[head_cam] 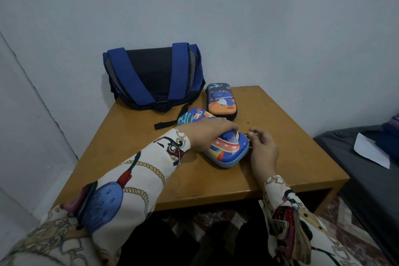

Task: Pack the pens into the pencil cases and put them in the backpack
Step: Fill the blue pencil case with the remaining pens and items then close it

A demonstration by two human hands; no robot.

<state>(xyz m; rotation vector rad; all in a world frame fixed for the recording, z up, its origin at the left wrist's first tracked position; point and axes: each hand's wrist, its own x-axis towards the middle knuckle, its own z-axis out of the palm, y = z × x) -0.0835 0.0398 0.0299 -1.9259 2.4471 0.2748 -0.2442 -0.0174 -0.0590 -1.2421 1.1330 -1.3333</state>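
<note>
I see the wooden table (138, 170) first, with the blue and black backpack (151, 77) at its far edge against the wall. Just right of it lies a dark blue pencil case (221, 101). Nearer me, my left hand (207, 134) presses flat on a light blue spaceship pencil case (226, 151), while my right hand (262, 147) pinches its zipper pull (246, 135).

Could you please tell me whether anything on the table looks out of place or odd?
Nothing looks damaged or spilled. One oddity: no pens show anywhere on the table, only the two pencil cases and the backpack.
</note>
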